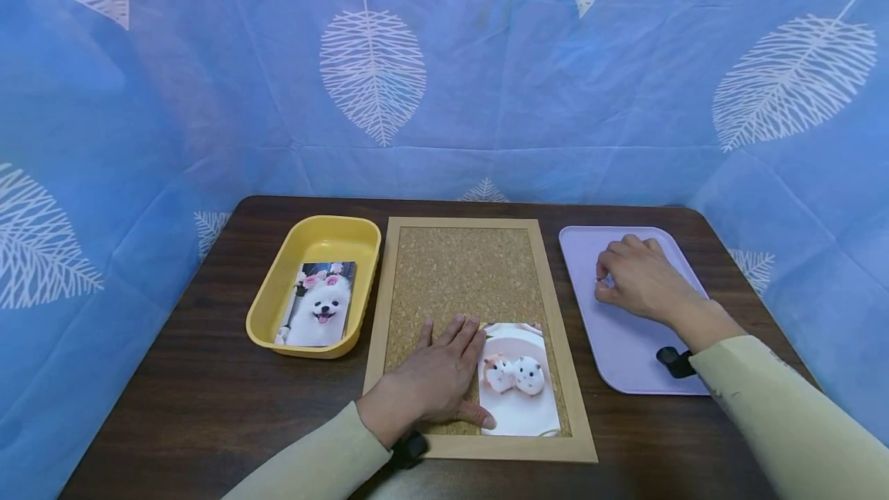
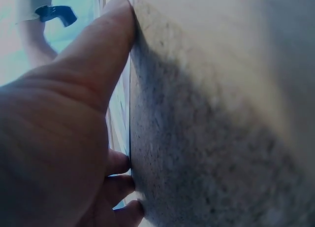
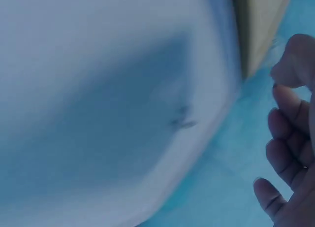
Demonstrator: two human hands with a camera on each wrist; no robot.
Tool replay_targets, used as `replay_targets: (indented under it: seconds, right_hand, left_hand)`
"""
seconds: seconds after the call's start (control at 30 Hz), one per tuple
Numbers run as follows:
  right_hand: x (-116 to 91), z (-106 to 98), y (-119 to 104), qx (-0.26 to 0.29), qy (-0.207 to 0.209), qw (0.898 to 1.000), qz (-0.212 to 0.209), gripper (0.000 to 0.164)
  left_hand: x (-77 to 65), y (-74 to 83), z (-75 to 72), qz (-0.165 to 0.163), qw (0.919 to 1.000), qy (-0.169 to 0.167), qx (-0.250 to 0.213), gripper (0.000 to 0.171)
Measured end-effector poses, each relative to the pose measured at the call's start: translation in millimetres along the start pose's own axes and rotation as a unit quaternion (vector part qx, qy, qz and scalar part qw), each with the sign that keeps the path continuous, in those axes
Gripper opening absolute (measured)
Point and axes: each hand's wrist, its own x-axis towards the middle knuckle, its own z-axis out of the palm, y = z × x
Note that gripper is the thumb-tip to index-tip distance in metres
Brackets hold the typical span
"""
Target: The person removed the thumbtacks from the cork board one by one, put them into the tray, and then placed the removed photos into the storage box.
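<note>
A photo of two small white animal figures [image 1: 519, 376] lies on the lower right of a wood-framed corkboard [image 1: 461, 268]. My left hand [image 1: 444, 376] rests flat with fingers spread on the cork, its thumb across the photo's lower left corner and its fingertips along the left edge. Over a lilac tray [image 1: 583, 330] my right hand [image 1: 635, 276] is raised, its thumb and index fingertips meeting. In the right wrist view a tiny dark thing [image 3: 274, 86] shows between those fingertips; I cannot tell its kind. Small dark, blurred pieces [image 3: 182, 121] lie on the tray there.
At the left stands a yellow bin [image 1: 260, 315] holding a photo of a white dog [image 1: 322, 311]. All of this sits on a dark wooden table [image 1: 208, 407], with a blue leaf-patterned cloth [image 1: 486, 83] hanging behind and at the sides.
</note>
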Motion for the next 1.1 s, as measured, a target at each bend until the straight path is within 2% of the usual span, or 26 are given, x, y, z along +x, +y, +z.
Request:
replay_targets:
  seconds: [0.1, 0.27, 0.73, 0.9, 1.0, 1.1]
  right_hand:
    - [-9, 9, 16, -0.01, -0.033, 0.999, 0.022, 0.012]
    - [-19, 23, 29, -0.028, -0.056, 0.997, 0.036, 0.014]
    - [-21, 29, 31, -0.046, -0.078, 0.994, 0.068, 0.018]
    - [-22, 26, 26, -0.052, -0.058, 0.994, 0.077, 0.017]
    - [-22, 23, 18, -0.042, -0.02, 0.995, 0.09, 0.015]
    - [-21, 20, 6, -0.006, 0.021, 0.994, 0.11, 0.013]
  left_hand:
    - [0.1, -0.5, 0.7, 0.001, 1.0, 0.002, 0.0, 0.126]
    - [0.5, -1.1, 1.4, 0.003, 1.0, 0.004, -0.001, 0.126]
    - [-0.4, -2.6, 3.6, 0.014, 0.9993, 0.031, -0.018, 0.127]
    - [0.1, -4.1, 4.9, 0.017, 0.9987, 0.031, -0.035, 0.126]
    - [0.3, -6.1, 6.5, 0.016, 0.9981, 0.031, -0.051, 0.125]
    - [0.0, -7.5, 7.5, 0.016, 0.9974, 0.031, -0.063, 0.124]
